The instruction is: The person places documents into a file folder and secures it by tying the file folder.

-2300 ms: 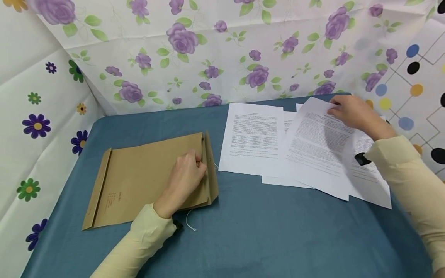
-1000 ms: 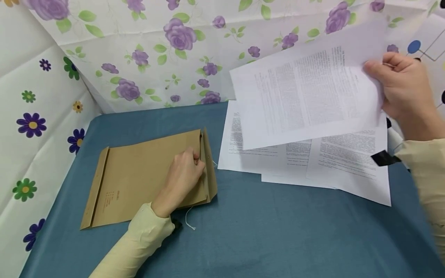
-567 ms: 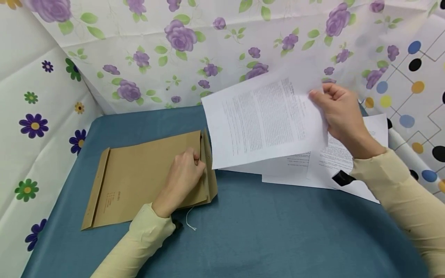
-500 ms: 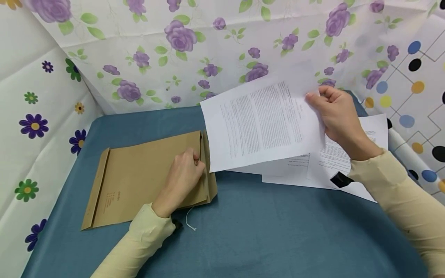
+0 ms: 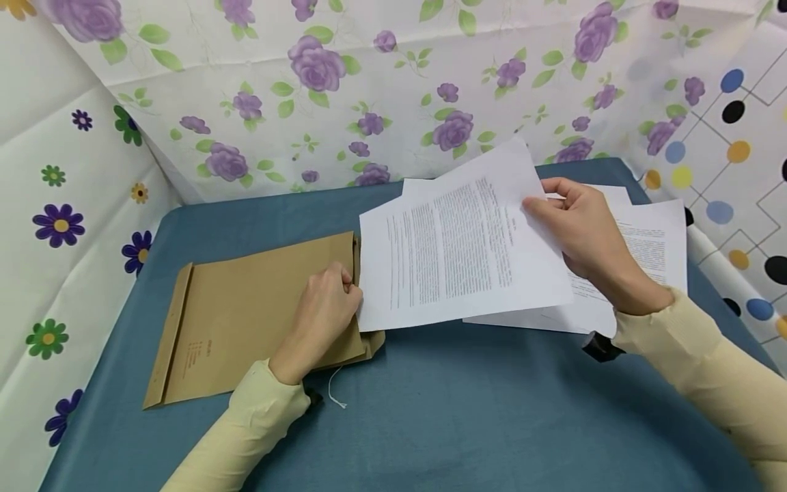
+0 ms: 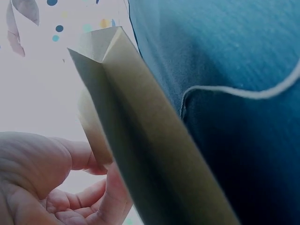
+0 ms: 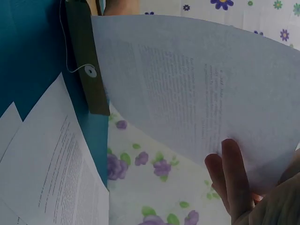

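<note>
Blue-covered counter [image 5: 467, 410]. Brown envelope [image 5: 246, 314] at frame left, open end pinched by fingers of left hand [image 5: 322, 311]; printed sheet [image 5: 443, 260] at centre, pinched by fingers of right hand [image 5: 587, 236]; further papers [image 5: 667, 239] right.

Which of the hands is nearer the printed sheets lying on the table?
Right: the right hand is over the lying sheets, holding another sheet; the left hand is left of them, pinching the brown string-tie envelope.

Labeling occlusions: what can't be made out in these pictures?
Head: small red print on the brown paper envelope, too small to read.
Head: flat white printed sheets, partly hidden by the raised white printed sheet and right hand.
Left wrist: thin white string, cut off by the right edge.
</note>
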Demonstrator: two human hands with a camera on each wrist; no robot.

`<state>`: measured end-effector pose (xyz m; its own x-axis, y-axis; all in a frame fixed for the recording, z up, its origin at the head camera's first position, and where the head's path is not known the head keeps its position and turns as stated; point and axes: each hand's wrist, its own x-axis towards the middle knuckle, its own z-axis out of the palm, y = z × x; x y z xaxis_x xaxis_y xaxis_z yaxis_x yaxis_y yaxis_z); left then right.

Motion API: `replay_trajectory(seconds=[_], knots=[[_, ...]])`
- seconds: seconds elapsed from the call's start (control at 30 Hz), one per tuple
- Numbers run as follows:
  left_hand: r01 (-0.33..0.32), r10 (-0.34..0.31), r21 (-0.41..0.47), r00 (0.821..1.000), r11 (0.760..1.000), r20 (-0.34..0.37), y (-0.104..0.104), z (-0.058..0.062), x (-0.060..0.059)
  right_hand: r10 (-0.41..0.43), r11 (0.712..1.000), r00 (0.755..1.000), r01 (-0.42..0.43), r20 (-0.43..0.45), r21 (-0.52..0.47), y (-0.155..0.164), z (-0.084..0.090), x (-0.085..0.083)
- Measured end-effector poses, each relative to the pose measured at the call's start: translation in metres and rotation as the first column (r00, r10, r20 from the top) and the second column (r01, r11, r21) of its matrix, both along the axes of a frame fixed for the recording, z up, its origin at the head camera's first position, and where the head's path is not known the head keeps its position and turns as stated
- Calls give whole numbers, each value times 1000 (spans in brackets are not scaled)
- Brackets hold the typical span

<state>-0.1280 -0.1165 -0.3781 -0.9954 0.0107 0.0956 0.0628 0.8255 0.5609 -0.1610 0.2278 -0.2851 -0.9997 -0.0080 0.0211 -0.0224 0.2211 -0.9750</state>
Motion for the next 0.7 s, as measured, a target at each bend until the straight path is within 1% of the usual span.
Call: replay_trajectory(seconds=[0.13, 0.2, 0.37, 0.57, 0.7], knots=[[-5, 5, 5, 1000, 1000, -3, 1, -1, -1, 34, 999, 999, -36, 39, 33, 0, 3, 4], [-3, 3, 6, 1000, 1000, -9, 1, -2, -1, 53, 996, 996, -58, 78, 66, 2, 4, 4], [0, 0, 3, 1000, 1000, -8, 1, -2, -1, 123, 986, 977, -141, 172, 95, 8, 3, 3], [-1, 1, 3, 1000, 1000, -4, 1, -3, 0, 232, 968, 949, -246, 212, 43, 7, -1, -2], [-3, 3, 1, 1000, 1000, -1, 2, -3, 0, 252, 965, 942, -263, 222, 21, 5, -3, -3]])
